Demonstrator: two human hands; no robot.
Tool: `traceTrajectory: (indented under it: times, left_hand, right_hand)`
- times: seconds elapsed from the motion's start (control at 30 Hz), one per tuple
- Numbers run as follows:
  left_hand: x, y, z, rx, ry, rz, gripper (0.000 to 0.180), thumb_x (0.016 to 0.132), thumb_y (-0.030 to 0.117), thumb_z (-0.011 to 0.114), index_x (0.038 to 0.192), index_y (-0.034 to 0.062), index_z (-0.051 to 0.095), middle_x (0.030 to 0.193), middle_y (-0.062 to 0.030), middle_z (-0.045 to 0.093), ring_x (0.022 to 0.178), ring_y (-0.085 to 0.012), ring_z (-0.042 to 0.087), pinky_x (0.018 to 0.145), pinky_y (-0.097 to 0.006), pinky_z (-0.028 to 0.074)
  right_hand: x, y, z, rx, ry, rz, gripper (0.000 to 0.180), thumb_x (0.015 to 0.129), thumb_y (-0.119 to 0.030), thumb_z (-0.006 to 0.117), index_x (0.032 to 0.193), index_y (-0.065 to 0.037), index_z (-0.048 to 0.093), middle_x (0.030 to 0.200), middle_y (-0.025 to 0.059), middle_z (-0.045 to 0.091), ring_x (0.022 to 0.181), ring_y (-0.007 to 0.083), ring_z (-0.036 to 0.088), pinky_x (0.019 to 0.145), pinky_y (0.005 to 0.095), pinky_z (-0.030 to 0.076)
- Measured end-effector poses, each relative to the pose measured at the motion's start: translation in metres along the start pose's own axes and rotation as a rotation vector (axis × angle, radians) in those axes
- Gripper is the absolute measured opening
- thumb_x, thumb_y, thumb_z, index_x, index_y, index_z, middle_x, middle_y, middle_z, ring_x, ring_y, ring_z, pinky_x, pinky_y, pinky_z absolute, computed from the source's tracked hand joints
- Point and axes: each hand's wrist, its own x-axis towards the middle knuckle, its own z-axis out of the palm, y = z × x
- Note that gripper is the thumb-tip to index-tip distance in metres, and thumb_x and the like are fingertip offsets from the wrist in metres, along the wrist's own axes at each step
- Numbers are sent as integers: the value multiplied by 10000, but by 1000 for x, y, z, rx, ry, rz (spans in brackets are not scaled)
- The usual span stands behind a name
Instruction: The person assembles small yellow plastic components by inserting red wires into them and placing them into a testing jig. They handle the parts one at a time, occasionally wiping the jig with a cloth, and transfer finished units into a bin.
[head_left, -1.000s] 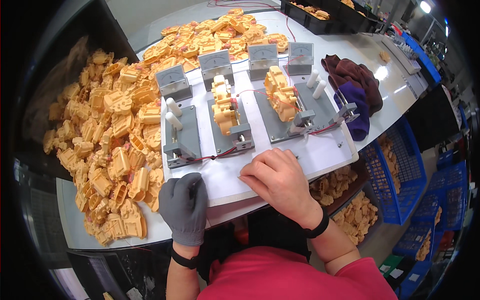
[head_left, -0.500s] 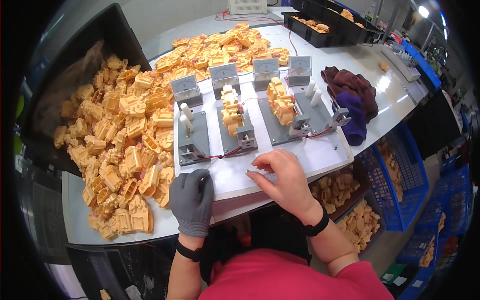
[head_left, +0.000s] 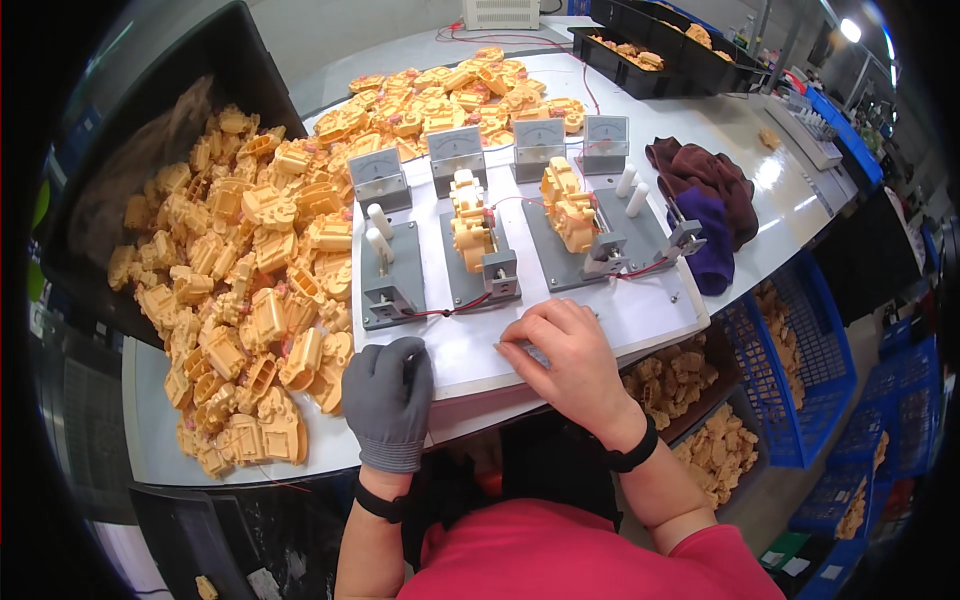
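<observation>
On the white board [head_left: 560, 330] at the desk's near edge stand four grey meters [head_left: 455, 155], four grey fixtures [head_left: 392, 275], two loaded yellow parts [head_left: 470, 225], and two hands [head_left: 570, 350].

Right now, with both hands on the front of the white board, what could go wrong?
1. Red wires run along the board just ahead of the left hand and right hand; a finger might snag one.
2. The heap of yellow parts crowds the board's left edge; pieces could slide off the table.
3. Two fixtures carry loaded parts; nudging the board may unseat them.
</observation>
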Motion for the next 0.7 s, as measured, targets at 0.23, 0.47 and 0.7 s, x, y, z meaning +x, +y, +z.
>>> traceTrajectory:
  times: [0.23,0.47,0.7]
  left_hand:
    - [-2,-1,0,-16,-12,-56,158,810,74,723,954,126,681,773,-68,574,733,-281,570,674,-398,439]
    - [-1,-2,3,-22,-25,-49,164,807,49,719,951,115,680,754,-71,558,716,-278,562,659,-404,432]
    - [-2,2,1,-51,-43,-108,139,827,41,718,952,91,681,752,-62,538,694,-240,538,652,-370,424]
  right_hand:
    - [2,-4,-2,20,-29,37,95,837,-148,758,888,-101,693,884,48,616,883,260,602,802,387,443]
    - [2,0,-2,17,-13,28,91,843,-159,754,894,-108,698,891,36,614,881,248,599,798,378,435]
    - [0,2,0,46,-25,29,105,847,-168,760,906,-110,694,908,21,612,892,238,595,808,367,432]
